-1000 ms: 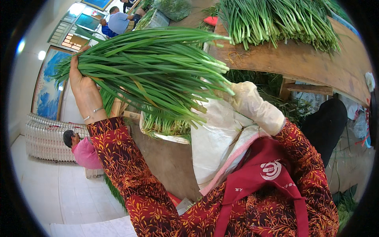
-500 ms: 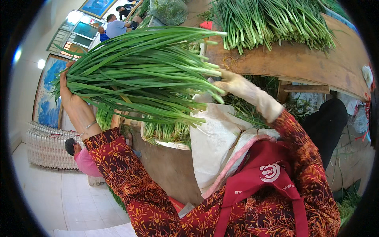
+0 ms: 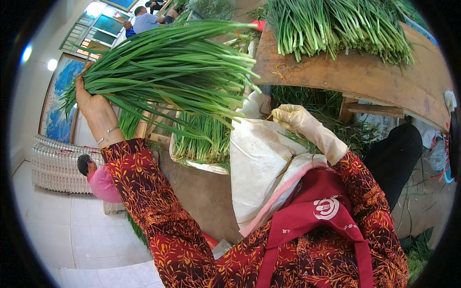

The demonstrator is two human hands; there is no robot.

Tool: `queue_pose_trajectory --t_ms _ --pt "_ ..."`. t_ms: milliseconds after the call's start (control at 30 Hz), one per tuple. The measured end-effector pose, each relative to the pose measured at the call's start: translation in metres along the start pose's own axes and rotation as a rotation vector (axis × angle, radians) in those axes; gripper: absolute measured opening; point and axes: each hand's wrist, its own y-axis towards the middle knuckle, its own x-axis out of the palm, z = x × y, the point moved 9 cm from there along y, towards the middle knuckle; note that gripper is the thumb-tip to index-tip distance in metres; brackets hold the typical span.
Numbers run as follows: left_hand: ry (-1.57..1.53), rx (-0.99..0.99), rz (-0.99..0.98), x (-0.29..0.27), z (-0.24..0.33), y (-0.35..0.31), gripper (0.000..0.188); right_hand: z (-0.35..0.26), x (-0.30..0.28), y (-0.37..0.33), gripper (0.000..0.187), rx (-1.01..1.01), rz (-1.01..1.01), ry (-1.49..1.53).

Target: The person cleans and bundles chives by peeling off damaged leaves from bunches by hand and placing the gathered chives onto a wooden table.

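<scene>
Gloved fingers (image 3: 286, 113) off held bundle (image 3: 168, 69), table edge (image 3: 326, 84) beyond

White tiled floor (image 3: 96, 235), pale wall (image 3: 30, 117)

We see a large framed picture (image 3: 56, 113) in blue and white on the pale wall (image 3: 29, 110), white slatted items (image 3: 53, 168) stacked near it, and a person in pink (image 3: 104, 186) above white floor tiles (image 3: 96, 235). Farther back, we see a person in light blue (image 3: 145, 23).
</scene>
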Motion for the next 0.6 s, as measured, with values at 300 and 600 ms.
queue_pose_trajectory --t_ms 300,600 --pt "-0.137 -0.107 -0.063 -0.008 -0.015 0.021 0.032 -0.08 0.065 0.004 0.036 -0.258 -0.042 0.067" --pt "-0.221 -0.095 -0.065 -0.012 -0.022 0.037 0.017 0.044 -0.079 -0.057 0.024 0.598 0.006 -1.263"
